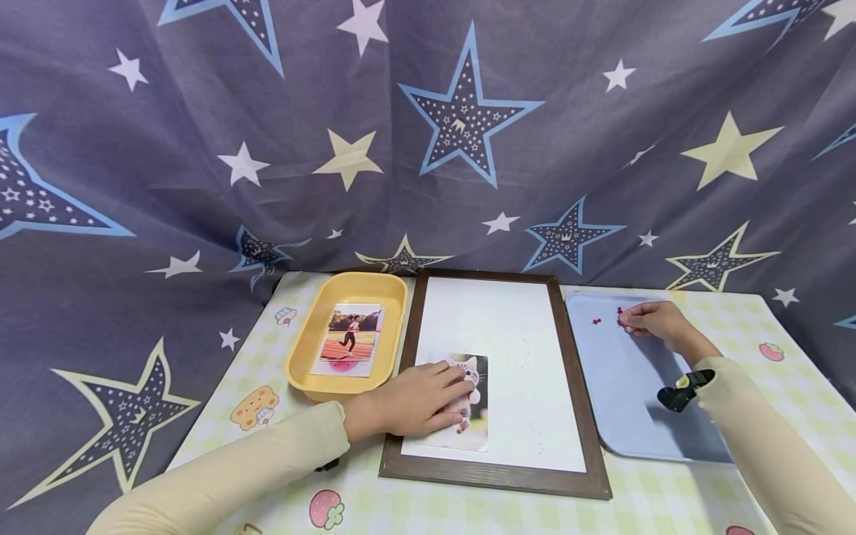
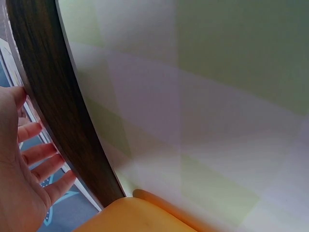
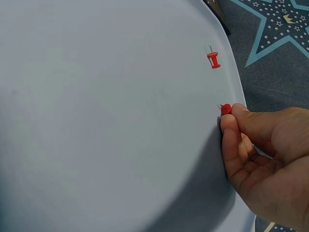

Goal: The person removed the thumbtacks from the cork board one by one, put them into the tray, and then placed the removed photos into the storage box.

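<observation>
In the head view my left hand (image 1: 428,397) lies over the left part of a kitten photo (image 1: 476,416), its fingers spread across the print and hiding part of the kitten. The photo is on a white board (image 1: 498,319) with a dark brown wooden frame (image 1: 575,357). Over the far part of a pale blue tray (image 1: 622,416), my right hand (image 1: 658,323) pinches a red push pin (image 3: 226,109) between thumb and index finger. Another red push pin (image 3: 213,60) lies on the tray a short way from those fingertips.
Left of the board stands a yellow plastic tray (image 1: 301,364) holding a photo of a runner (image 1: 349,334) on top of other prints. A checked tablecloth (image 1: 401,513) covers the table. Behind it hangs a dark curtain with stars (image 1: 428,215).
</observation>
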Demonstrator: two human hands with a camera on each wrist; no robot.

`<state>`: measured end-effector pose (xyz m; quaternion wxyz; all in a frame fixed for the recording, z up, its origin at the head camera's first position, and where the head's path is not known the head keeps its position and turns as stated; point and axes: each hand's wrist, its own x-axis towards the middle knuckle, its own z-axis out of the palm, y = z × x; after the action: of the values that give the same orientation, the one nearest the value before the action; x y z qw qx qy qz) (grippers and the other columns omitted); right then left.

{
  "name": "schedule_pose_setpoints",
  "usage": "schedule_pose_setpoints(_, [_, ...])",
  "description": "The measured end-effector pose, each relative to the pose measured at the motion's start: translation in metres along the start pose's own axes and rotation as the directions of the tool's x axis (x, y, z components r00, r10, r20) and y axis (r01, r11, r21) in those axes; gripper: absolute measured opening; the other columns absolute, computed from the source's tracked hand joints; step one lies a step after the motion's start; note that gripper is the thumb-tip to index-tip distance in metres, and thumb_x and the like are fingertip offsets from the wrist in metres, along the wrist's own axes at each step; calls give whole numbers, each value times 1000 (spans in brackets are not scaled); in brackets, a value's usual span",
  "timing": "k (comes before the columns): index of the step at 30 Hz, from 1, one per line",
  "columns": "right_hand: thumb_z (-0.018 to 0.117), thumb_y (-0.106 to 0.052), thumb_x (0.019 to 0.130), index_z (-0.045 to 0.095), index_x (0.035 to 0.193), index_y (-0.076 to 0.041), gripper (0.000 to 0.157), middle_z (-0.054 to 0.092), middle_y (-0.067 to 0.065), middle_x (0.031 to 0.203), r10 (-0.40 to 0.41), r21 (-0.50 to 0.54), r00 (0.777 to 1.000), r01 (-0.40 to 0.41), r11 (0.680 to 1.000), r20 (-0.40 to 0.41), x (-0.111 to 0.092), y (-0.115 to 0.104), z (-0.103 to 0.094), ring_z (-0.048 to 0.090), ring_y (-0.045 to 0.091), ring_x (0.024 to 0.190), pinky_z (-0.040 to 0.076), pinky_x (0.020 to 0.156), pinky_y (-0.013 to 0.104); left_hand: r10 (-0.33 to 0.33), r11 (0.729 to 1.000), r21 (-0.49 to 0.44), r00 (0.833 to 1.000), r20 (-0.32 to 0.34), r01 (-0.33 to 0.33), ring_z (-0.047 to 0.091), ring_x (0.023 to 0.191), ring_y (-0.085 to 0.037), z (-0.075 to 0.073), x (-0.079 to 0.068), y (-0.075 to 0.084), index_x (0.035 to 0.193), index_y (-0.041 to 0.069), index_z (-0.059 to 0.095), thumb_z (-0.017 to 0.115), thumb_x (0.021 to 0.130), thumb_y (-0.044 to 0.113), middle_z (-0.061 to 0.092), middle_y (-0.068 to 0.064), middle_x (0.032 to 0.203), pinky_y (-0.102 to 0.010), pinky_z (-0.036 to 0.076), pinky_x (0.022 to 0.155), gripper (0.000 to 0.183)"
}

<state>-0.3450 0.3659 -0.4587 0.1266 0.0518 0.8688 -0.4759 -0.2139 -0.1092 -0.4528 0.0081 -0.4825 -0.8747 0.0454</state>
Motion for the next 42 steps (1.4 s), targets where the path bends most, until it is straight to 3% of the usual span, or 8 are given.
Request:
schedule_pose_setpoints(22, [61,-9,102,54,126,21,40,68,-13,77,3,-20,1000,-3,1000,-5,-5,-5,0,63,-3,69,58,66,18,6,1000,2,1000,-16,-6,47,140,-21,1,0,0,153,19,45,38,107,51,52,-2,148,-36,41,118,56])
schedule_pose_setpoints(42, [64,-15,101,63,118,16,35,67,-16,74,-13,-22,999,12,1000,-35,-5,-2,2,62,-2,69,57,65,17,5,1000,-4,1000,-19,-5,48,138,-20,0,1,0,152,19,46,40,107,50,52,-2,148,-36,43,116,55])
